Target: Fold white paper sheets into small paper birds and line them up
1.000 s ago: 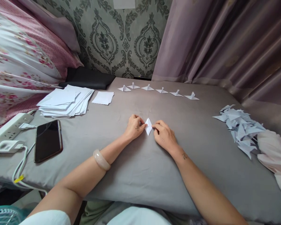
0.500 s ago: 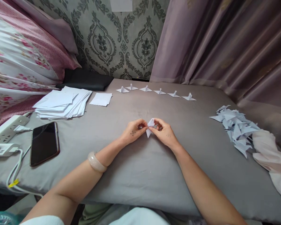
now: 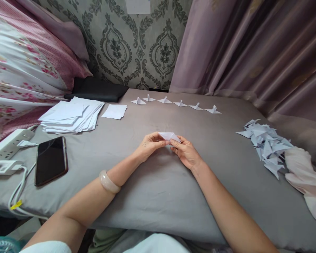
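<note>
Between my two hands, above the middle of the grey-covered table (image 3: 147, 182), is a small piece of folded white paper (image 3: 169, 135). Its long edge faces away from me and lies roughly level. My left hand (image 3: 150, 144) pinches its left side, thumb along the near edge. My right hand (image 3: 185, 151) is closed on the right side, with the thumb pressed on the paper and the fingers curled beneath. Fingertips behind the paper are hidden. Several folded paper birds (image 3: 180, 103) stand in a row toward the far edge.
Left, a stack of white sheets (image 3: 65, 116) lies beside a smaller pile of paper squares (image 3: 114, 111). Nearer are a phone (image 3: 51, 161), a power strip (image 3: 9, 147) and cables. A heap of folded paper pieces (image 3: 268, 144) sits right, against pale cloth (image 3: 302, 168).
The folded paper has turned from pointing upright and down to lying sideways, long edge level. My right hand has rolled over, and its thumb now presses on the paper's front.
</note>
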A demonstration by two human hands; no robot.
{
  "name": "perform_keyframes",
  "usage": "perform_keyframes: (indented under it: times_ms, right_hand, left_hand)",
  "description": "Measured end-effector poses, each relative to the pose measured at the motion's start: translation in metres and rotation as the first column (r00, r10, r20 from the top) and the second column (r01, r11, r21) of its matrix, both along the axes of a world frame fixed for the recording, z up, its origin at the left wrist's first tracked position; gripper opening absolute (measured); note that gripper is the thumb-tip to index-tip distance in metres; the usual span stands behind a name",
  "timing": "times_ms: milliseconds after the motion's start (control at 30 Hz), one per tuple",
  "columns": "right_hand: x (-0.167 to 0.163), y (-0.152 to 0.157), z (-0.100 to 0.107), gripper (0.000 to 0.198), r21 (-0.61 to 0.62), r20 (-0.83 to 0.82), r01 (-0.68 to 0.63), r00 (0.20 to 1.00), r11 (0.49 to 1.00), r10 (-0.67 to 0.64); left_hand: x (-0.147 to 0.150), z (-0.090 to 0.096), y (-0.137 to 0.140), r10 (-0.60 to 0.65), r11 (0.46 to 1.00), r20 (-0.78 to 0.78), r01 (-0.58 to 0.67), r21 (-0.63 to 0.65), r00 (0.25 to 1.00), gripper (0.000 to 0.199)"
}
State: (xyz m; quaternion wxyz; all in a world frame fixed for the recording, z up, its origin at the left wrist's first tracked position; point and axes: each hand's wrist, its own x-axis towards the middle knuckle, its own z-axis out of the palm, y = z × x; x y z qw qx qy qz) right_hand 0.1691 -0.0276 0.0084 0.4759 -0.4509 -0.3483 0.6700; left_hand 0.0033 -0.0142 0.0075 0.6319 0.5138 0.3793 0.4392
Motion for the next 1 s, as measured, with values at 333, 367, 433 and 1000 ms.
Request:
perform_keyframes:
  times_ms: [333, 367, 433, 1000]
  right_hand:
    - [0.0, 0.001, -0.006, 0.032, 0.429, 0.453, -0.037, 0.873, 0.902, -0.179]
    - [0.001, 0.001, -0.006, 0.03, 0.522, 0.523, -0.053, 0.808, 0.851, -0.27]
    - [0.003, 0.0, -0.005, 0.025, 0.648, 0.619, -0.126, 0.662, 0.751, -0.423]
    - [0.008, -0.01, -0.013, 0.023, 0.362, 0.92, -0.608, 0.111, 0.706, -0.376]
  left_hand:
    - [-0.003, -0.006, 0.001, 0.272, 0.863, -0.319, -0.083, 0.499, 0.908, 0.015]
    - [-0.004, -0.006, 0.001, 0.329, 0.806, -0.363, -0.059, 0.589, 0.871, 0.014]
    - [-0.006, -0.007, 0.001, 0.426, 0.691, -0.44, 0.03, 0.723, 0.791, 0.013]
    - [-0.014, -0.02, 0.005, 0.398, 0.633, -0.818, 0.522, 0.572, 0.414, 0.021]
